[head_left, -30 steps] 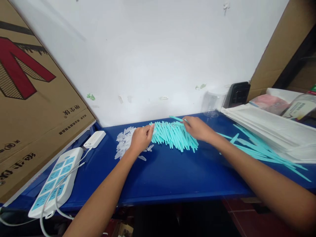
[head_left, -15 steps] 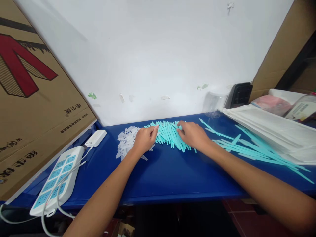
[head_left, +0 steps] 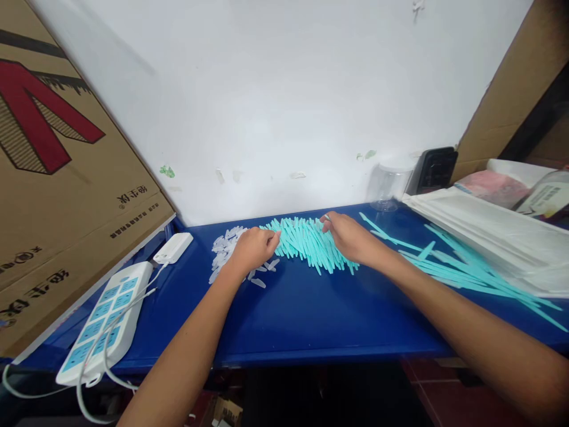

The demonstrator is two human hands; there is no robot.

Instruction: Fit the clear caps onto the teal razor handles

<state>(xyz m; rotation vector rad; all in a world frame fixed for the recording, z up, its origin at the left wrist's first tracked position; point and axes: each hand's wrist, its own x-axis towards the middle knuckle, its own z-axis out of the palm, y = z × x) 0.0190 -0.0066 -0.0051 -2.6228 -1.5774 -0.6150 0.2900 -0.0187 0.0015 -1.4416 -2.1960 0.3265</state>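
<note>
My left hand (head_left: pixel 255 248) is closed, thumb against the curled fingers, above the right side of a pile of small translucent plastic pieces (head_left: pixel 221 248). Whatever it grips is hidden. Beside it lies a dense heap of slim teal plastic sticks (head_left: pixel 306 243), mostly side by side. At the heap's right end, my right hand (head_left: pixel 349 236) has its fingers bent in a pinch, and a bit of teal stick shows at the fingertips. More teal sticks (head_left: pixel 462 270), longer looking, lie loosely spread to the right, near my right forearm.
A white power strip (head_left: pixel 106 323) with cables and a white adapter (head_left: pixel 173 247) lie left on the blue table (head_left: pixel 302 320). Behind are a wall and a clear jar (head_left: pixel 386 187). White trays or sheets (head_left: pixel 480 237) lie right; a printed cardboard box (head_left: pixel 80 196) stands left.
My left hand has shifted slightly left, uncovering more teal sticks and translucent pieces. My right hand has lifted a little at the heap's right end, its fingers turning.
</note>
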